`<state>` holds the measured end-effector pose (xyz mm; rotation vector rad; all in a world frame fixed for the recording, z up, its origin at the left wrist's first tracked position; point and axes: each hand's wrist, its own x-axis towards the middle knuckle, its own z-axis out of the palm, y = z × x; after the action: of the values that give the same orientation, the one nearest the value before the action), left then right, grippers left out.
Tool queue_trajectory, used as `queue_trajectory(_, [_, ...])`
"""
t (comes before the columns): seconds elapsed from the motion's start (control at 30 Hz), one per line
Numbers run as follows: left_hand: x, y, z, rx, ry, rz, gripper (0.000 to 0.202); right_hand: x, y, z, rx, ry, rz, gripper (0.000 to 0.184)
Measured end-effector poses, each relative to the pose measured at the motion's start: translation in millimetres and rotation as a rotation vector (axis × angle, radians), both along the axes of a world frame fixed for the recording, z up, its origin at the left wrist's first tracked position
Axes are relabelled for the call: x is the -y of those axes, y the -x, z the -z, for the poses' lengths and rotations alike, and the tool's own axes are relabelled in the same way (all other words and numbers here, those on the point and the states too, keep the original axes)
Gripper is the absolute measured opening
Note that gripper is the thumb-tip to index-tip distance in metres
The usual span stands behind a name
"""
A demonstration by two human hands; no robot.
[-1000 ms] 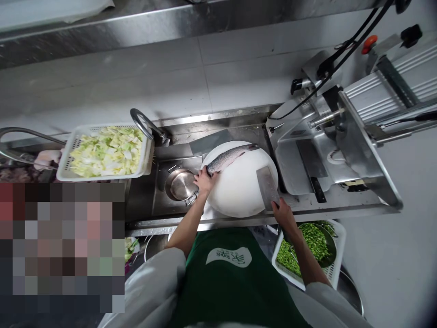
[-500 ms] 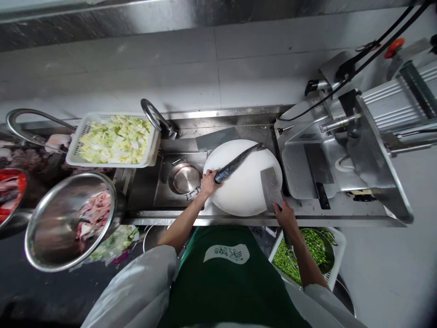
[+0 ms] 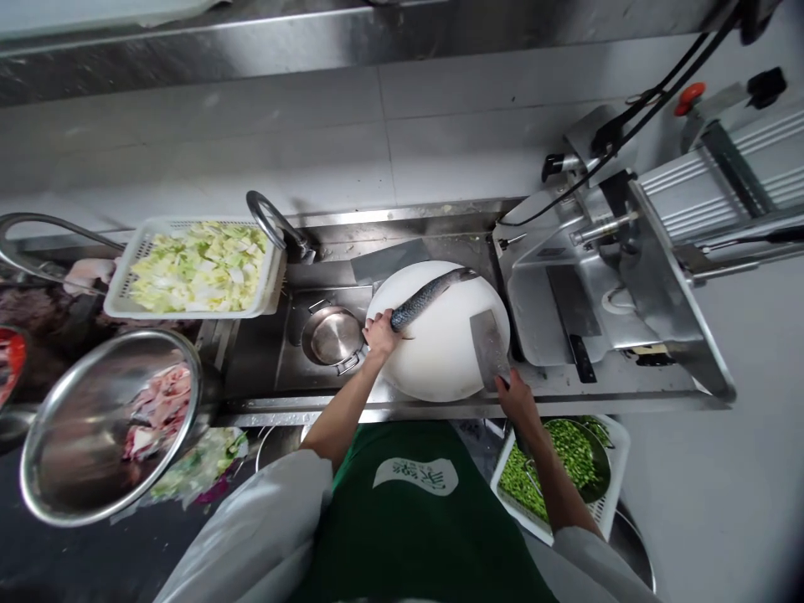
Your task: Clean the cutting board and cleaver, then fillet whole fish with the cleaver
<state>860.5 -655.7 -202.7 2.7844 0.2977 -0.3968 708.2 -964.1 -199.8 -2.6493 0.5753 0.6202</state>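
A dark, scaly fish (image 3: 422, 303) lies slantwise across the round white cutting board (image 3: 440, 356), its tail toward the back right. My left hand (image 3: 382, 333) is closed around the fish's near end at the board's left edge, and that end is hidden by the fingers. At the right side of the board, my right hand (image 3: 516, 394) grips a cleaver (image 3: 490, 347) by its handle. The broad blade rests flat or nearly flat over the board's right part, apart from the fish.
Left of the board, a small metal pot (image 3: 336, 335) stands in the sink. Chopped cabbage fills a white basket (image 3: 113, 293); a steel bowl (image 3: 56, 419) holds pinkish meat pieces. Another cleaver (image 3: 573, 301) lies on the slicer (image 3: 678, 310) at right. Chopped greens (image 3: 569, 452) sit below the counter.
The camera view has shifted slightly, moving the scene left. The fish lies a little differently under my left hand, with a fin now showing near the fingers. Both hands keep their holds.
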Motion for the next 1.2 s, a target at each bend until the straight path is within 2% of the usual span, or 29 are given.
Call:
queue_trajectory(0.07, [-6.5,2.6,-0.6,-0.023,0.017,0.031,0.053,-0.9,0.5,-1.0,0.004,-0.006,0.006,0.038])
queue_trajectory(0.2, [-16.2,9.4,1.4,-0.024,0.010,0.190,0.066,0.5,2.3,1.7,0.008,-0.019,0.032,0.039])
queue_trajectory(0.3, [-20.0,10.3,2.2,-0.036,-0.027,0.294,0.067,3.7,2.8,5.7,0.022,-0.039,0.049,0.040])
queue_trajectory(0.37, [-21.3,7.6,1.6,-0.069,-0.032,0.314,0.065,6.3,2.4,8.6,0.031,-0.049,0.059,0.039])
queue_trajectory(0.47, [-21.0,4.0,1.1,-0.096,-0.017,0.268,0.060,9.8,0.8,12.1,0.047,-0.050,0.062,0.038])
queue_trajectory(0.53, [-17.7,6.7,3.2,-0.042,-0.045,0.198,0.060,10.6,-0.3,12.8,0.055,-0.055,0.052,0.037])
queue_trajectory(0.63, [-7.4,21.0,11.3,0.077,-0.088,0.063,0.057,8.5,-1.2,10.4,0.057,-0.063,0.038,0.036])
queue_trajectory(0.73, [1.4,37.4,21.1,0.146,-0.059,-0.057,0.053,4.6,-1.4,5.7,0.043,-0.045,0.037,0.037])
queue_trajectory(0.8, [0.9,42.0,25.2,0.159,-0.016,-0.072,0.054,3.5,-1.5,2.7,0.027,-0.032,0.035,0.036])
queue_trajectory(0.93, [-20.7,37.3,25.9,0.104,0.112,0.039,0.057,7.5,-1.8,-1.9,0.021,-0.039,-0.009,0.033])
queue_trajectory(1.03, [-46.5,40.5,27.6,0.164,0.345,0.120,0.057,7.3,-4.8,-7.6,0.016,-0.004,-0.079,0.033])
queue_trajectory(1.13, [-62.8,55.0,36.1,0.291,0.608,0.114,0.053,-10.3,-13.2,-19.5,0.033,0.084,-0.116,0.035])
queue_trajectory(1.2, [-64.1,64.7,44.1,0.356,0.695,0.047,0.046,-34.8,-22.1,-30.4,0.096,0.078,-0.171,0.035])
